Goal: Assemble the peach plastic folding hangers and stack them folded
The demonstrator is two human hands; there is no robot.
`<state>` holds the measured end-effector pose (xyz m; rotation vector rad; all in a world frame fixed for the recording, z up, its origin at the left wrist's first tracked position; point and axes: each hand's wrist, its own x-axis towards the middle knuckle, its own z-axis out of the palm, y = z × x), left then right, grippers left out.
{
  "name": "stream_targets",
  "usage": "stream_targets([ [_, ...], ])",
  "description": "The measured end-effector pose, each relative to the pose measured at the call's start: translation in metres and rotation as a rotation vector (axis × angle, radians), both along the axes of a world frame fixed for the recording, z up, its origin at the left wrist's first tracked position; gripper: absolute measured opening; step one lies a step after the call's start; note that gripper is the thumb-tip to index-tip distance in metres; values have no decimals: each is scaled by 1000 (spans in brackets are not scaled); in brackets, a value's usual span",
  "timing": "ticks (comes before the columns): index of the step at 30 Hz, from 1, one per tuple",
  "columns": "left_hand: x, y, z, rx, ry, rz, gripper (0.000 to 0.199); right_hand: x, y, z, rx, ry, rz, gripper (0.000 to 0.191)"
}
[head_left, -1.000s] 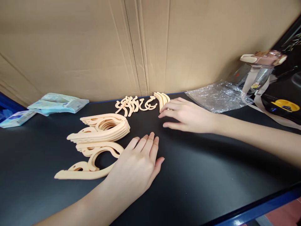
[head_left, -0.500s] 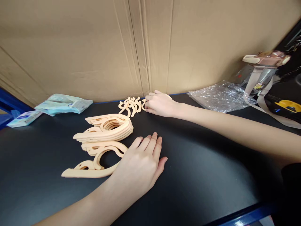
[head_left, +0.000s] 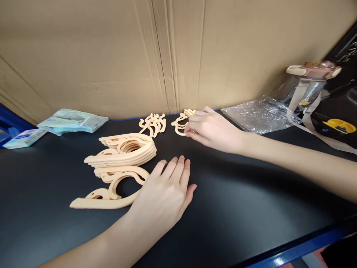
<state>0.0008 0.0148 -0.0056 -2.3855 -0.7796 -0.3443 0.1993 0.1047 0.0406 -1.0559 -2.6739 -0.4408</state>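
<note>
My left hand (head_left: 164,193) lies palm down with fingers stretched out on the black table, covering the right end of a folded beige folding hanger (head_left: 106,203). Beyond it is a stack of similar folded hangers (head_left: 131,158). At the back, my right hand (head_left: 213,128) has its fingers curled together at the end of a curved beige hanger hook (head_left: 178,129); the fingertips are partly hidden. Behind that hook, more small beige pieces (head_left: 189,112) show past the fingers. To the left lies a pile of loose hanger hooks (head_left: 153,124).
A cardboard wall (head_left: 97,56) stands along the table's back edge. Pale blue packs (head_left: 72,122) lie at back left. Clear plastic wrap (head_left: 253,113) and a strapped drink bottle (head_left: 309,87) sit at back right, near a yellow-and-black item (head_left: 340,125). A blue rail (head_left: 301,243) runs along the front right.
My right hand has moved right and slightly towards me, uncovering the curved hook at its fingertips and small pieces behind. My left hand stays in place; the view has shifted slightly.
</note>
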Motion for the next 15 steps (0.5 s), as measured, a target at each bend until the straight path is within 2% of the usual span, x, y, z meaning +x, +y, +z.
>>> stream_targets([
  [4,2,-2,1,45,-12,45,47,19,-48,-12,15,77,120,27],
  [7,3,-3,-1,9,4,19,47,26,-76,-24,-15,121,134,26],
  [11,2,-2,-3,-16,14,-49,40,26,-93,-31,-39,147,144,26],
  [15,2,-2,-3,-24,30,-70,34,34,-116,-35,13,42,151,21],
])
